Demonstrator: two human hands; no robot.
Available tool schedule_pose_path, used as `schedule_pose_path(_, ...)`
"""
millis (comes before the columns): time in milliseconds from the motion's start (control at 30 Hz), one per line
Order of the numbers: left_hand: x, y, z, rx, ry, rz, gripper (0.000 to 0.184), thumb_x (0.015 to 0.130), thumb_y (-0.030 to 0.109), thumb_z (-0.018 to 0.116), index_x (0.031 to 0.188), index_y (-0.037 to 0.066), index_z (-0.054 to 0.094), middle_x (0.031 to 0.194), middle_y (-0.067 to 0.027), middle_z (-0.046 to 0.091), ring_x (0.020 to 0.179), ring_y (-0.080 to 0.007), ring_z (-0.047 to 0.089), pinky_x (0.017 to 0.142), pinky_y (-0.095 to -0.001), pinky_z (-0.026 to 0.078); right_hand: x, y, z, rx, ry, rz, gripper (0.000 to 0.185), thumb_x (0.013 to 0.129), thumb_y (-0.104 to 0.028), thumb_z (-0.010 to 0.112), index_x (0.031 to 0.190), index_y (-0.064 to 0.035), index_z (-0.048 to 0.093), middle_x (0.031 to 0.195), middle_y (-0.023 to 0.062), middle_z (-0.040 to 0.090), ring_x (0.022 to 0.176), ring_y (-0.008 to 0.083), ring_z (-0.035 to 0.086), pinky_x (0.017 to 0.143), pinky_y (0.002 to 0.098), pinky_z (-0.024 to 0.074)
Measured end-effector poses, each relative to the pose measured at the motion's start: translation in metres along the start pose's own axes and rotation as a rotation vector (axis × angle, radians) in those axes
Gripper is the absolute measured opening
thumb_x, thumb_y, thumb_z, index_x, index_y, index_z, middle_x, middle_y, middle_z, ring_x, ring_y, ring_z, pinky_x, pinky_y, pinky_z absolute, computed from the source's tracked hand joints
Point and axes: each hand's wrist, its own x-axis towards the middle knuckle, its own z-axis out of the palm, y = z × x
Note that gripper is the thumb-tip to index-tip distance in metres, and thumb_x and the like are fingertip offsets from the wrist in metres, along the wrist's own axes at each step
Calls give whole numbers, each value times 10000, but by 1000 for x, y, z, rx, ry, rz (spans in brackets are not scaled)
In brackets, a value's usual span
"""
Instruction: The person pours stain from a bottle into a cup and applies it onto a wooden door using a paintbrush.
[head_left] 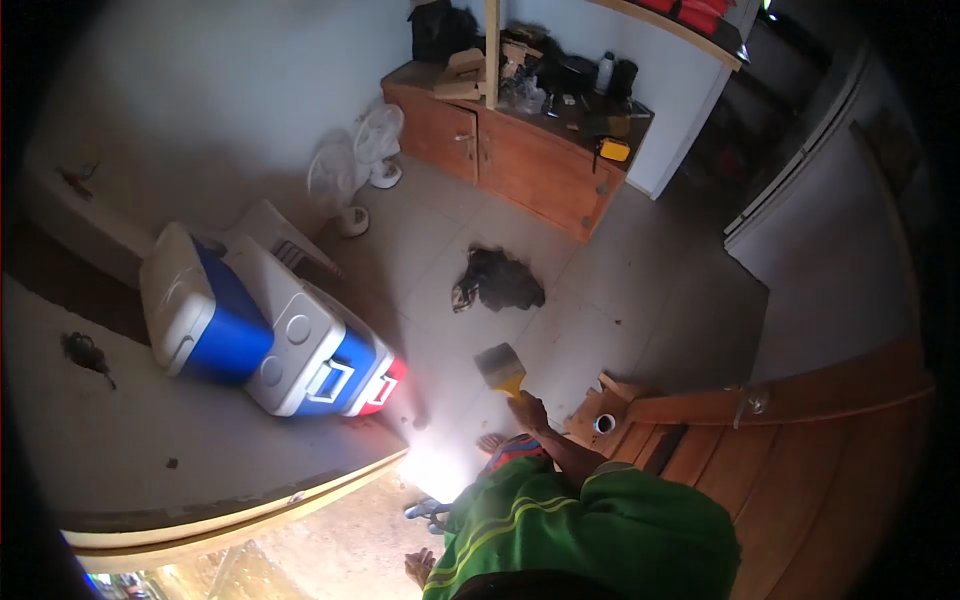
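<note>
A right hand (pixel 530 412) grips a brush (pixel 499 367) by its yellow handle (pixel 512 386), the best hold on a seemingly light tool with flexible bristles; the left hand (pixel 420 567) hangs empty.

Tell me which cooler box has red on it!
The red plastic cooler with the white handle, nearest the bright light. The two other plastic coolers are blue and white.

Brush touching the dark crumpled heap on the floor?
Apart. The head view shows bare floor between the brush and the dark crumpled heap.
</note>
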Motion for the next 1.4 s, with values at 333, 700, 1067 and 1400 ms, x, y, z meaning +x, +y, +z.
schedule_pose_path(333,-2,-65,-36,-176,-303,169,329,937,237,575,1050,-54,470,929,-220,648,781,-282,663,605,-402,597,23,-79,-13,720,-272,-67,314,930,-322,587,760,-62,543,566,34,512,480,202,514,509,362,436)
schedule_pose_path(700,-73,-38,5,-65,147,47,243,949,210,563,1045,-13,543,937,-165,678,760,-232,677,624,-308,553,43,-105,11,291,-262,-447,288,944,-267,579,971,19,595,785,139,607,697,237,576,632,360,465)
schedule_pose_path(1067,-152,-117,-9,26,401,-83,420,997,385,413,997,-3,574,955,-148,706,833,-239,690,710,-371,545,22,-100,75,78,-476,-696,352,946,-284,560,1033,56,582,807,180,592,677,285,551,660,390,448)
schedule_pose_path(1400,-148,-192,-19,469,463,-37,422,970,318,434,896,-43,639,882,-187,705,810,-279,695,742,-410,540,-20,-178,99,-110,-651,-598,345,916,-286,589,974,54,602,874,253,637,817,417,626,716,464,473)
